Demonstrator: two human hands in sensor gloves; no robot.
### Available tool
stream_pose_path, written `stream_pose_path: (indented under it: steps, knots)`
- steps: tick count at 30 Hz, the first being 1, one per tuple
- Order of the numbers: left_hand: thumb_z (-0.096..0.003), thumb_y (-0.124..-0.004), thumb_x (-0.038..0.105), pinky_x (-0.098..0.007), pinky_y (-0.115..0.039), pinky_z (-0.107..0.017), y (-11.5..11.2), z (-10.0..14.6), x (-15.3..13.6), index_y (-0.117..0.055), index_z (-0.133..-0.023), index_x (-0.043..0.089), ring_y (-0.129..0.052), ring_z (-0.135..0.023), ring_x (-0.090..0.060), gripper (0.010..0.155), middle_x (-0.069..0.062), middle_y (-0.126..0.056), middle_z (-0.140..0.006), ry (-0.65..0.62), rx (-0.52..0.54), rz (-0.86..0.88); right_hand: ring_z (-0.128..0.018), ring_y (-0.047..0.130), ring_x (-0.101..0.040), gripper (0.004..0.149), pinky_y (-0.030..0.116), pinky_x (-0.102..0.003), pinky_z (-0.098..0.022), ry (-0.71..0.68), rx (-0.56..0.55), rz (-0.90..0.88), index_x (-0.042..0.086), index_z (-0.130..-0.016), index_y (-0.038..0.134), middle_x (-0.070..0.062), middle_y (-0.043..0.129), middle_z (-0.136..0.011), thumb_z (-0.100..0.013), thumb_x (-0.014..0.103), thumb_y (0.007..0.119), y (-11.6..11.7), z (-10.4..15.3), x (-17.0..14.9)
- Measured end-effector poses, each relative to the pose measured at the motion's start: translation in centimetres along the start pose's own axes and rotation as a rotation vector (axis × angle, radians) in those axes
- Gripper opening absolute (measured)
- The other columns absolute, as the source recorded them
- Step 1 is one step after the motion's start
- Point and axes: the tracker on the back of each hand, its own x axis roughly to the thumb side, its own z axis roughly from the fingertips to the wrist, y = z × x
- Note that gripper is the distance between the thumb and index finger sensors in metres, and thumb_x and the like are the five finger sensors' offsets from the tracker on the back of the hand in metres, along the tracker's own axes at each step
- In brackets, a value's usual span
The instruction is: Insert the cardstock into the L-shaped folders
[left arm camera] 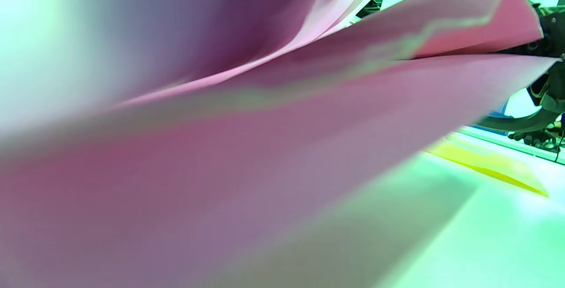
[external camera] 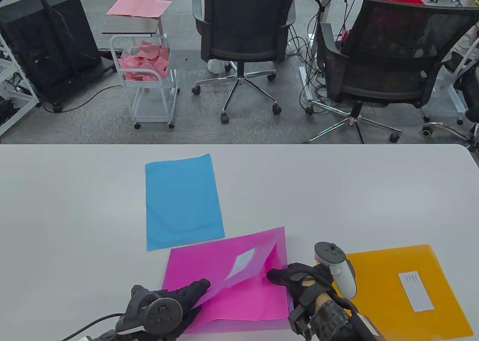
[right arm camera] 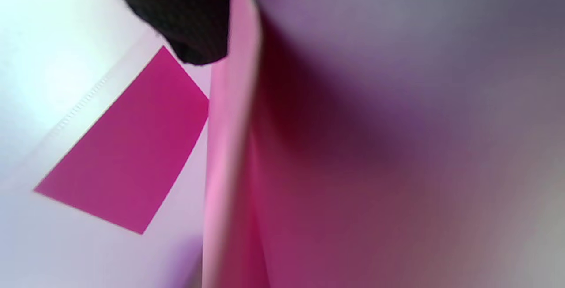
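Observation:
A magenta L-shaped folder (external camera: 194, 266) with a white label lies at the near middle of the table. My left hand (external camera: 187, 296) holds its top sheet (external camera: 247, 262) lifted, so the folder gapes open toward the right. Magenta cardstock (external camera: 247, 303) lies partly inside it. My right hand (external camera: 288, 279) grips the cardstock's right edge at the folder's mouth. In the right wrist view a gloved fingertip (right arm camera: 190, 18) rests against a raised pink sheet (right arm camera: 229, 146), and a magenta corner (right arm camera: 128, 164) lies flat. The left wrist view shows only blurred pink sheets (left arm camera: 282, 138).
A blue sheet (external camera: 183, 200) lies flat beyond the magenta folder. An orange folder (external camera: 404, 288) with a white label lies at the near right, close to my right wrist. The table's far edge (external camera: 239, 145) faces office chairs and a cart.

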Motion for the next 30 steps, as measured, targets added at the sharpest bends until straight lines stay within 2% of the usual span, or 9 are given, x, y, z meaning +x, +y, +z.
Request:
stream_pose_path:
  steps: [4,11,14,16,18,20,21,25,30]
  knots:
    - [-0.0461,-0.061,0.047,-0.048,-0.093,-0.040,-0.1,0.0,-0.1,-0.060,-0.098,0.019,-0.106,-0.064,-0.038,0.059,-0.013,-0.089,-0.086,0.001,-0.020,-0.002,-0.011,0.103,-0.014,0.051,0.089,-0.034,-0.011,-0.021,0.068,-0.030,0.002,-0.074,0.075,-0.012,0.104,-0.039,-0.045,0.044,0.078,0.1,-0.3,-0.3]
    - [-0.0456,-0.061,0.050,-0.049,-0.091,-0.043,-1.3,-0.2,-0.1,-0.059,-0.099,0.023,-0.103,-0.068,-0.039,0.060,-0.013,-0.085,-0.091,-0.020,-0.132,-0.021,-0.027,0.103,-0.018,0.082,0.088,-0.035,-0.020,-0.117,0.094,-0.198,-0.002,-0.089,0.053,-0.020,0.095,-0.059,-0.045,0.067,0.054,-0.2,-0.4,-0.9]
    - [-0.0442,-0.064,0.056,-0.050,-0.088,-0.048,-2.0,-0.3,0.1,-0.056,-0.101,0.025,-0.099,-0.075,-0.039,0.065,-0.013,-0.080,-0.096,-0.058,-0.214,-0.016,-0.027,0.103,-0.016,0.088,0.088,-0.033,-0.019,-0.106,0.102,-0.209,-0.005,-0.090,0.047,-0.020,0.093,-0.061,-0.045,0.071,0.057,-0.2,-0.4,-1.1]
    - [-0.0412,-0.067,0.063,-0.053,-0.084,-0.054,-3.0,-0.3,0.2,-0.053,-0.103,0.028,-0.093,-0.084,-0.040,0.072,-0.013,-0.074,-0.101,-0.086,-0.352,-0.020,-0.025,0.103,-0.015,0.082,0.089,-0.032,-0.018,-0.077,0.154,-0.148,-0.005,-0.090,0.045,-0.019,0.094,-0.061,-0.049,0.063,0.065,0.0,-0.7,-1.1]
    - [-0.0419,-0.065,0.065,-0.059,-0.071,-0.065,-4.3,-0.3,0.2,-0.055,-0.103,0.038,-0.074,-0.099,-0.041,0.068,-0.011,-0.059,-0.111,-0.103,-0.561,-0.033,-0.020,0.103,-0.013,0.064,0.089,-0.032,-0.015,-0.012,0.189,-0.024,-0.002,-0.090,0.050,-0.018,0.096,-0.058,-0.050,0.045,0.069,0.5,-0.9,-1.1]
    - [-0.0430,-0.064,0.065,-0.060,-0.059,-0.071,-5.2,-0.1,0.3,-0.061,-0.102,0.040,-0.053,-0.106,-0.037,0.064,-0.004,-0.044,-0.116,-0.080,-0.728,-0.065,-0.015,0.102,-0.018,0.057,0.087,-0.034,-0.011,0.066,0.192,0.103,0.000,-0.087,0.058,-0.021,0.097,-0.056,-0.047,0.039,0.072,0.8,-0.9,-0.8]
    - [-0.0442,-0.062,0.064,-0.060,-0.052,-0.075,-5.2,0.0,0.3,-0.055,-0.103,0.043,-0.045,-0.109,-0.035,0.063,-0.002,-0.036,-0.117,-0.057,-0.781,-0.097,-0.013,0.102,-0.017,0.055,0.087,-0.034,-0.010,0.086,0.165,0.203,0.001,-0.085,0.061,-0.021,0.098,-0.055,-0.047,0.039,0.072,0.6,-0.8,-0.5]
    - [-0.0445,-0.062,0.061,-0.060,-0.057,-0.072,-4.0,-0.5,-0.3,-0.059,-0.102,0.038,-0.056,-0.107,-0.032,0.062,0.000,-0.048,-0.115,-0.043,-0.650,-0.011,-0.004,0.100,-0.013,0.049,0.086,-0.032,-0.003,0.060,0.108,0.213,0.001,-0.079,0.070,-0.022,0.101,-0.047,-0.044,0.034,0.076,-0.2,-0.1,0.7]
    - [-0.0431,-0.063,0.061,-0.060,-0.060,-0.070,-1.7,-0.6,-0.4,-0.052,-0.104,0.034,-0.059,-0.105,-0.039,0.067,-0.009,-0.046,-0.114,-0.050,-0.386,-0.029,-0.001,0.098,-0.012,0.046,0.087,-0.032,-0.002,-0.143,0.044,0.068,0.001,-0.076,0.075,-0.024,0.101,-0.042,-0.041,0.032,0.079,-3.4,2.5,3.6]
